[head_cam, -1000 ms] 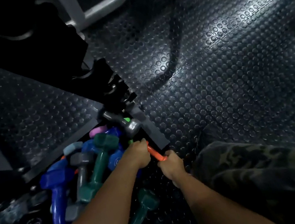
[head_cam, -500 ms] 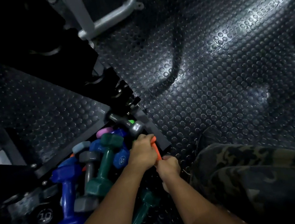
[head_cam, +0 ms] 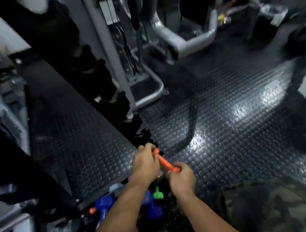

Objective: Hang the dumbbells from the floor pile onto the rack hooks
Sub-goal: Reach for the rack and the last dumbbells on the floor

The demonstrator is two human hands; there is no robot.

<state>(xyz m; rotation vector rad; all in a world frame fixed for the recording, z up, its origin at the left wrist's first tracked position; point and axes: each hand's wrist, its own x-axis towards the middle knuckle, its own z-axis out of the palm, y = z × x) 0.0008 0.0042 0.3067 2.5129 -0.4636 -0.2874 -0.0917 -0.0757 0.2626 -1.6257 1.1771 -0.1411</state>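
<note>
Studded gym floor [head_cam: 233, 142] | both hands [head_cam: 146, 165] [head_cam: 182, 179] grip orange dumbbell [head_cam: 165, 163] ends, arms outstretched

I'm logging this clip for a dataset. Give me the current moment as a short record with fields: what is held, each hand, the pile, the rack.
held: orange dumbbell, lifted above the pile
left hand: left hand grips its far end
right hand: right hand grips its near end
pile: blue dumbbell, green dumbbell and others on the studded floor
rack: black rack rising ahead; hooks too dark to make out
</note>
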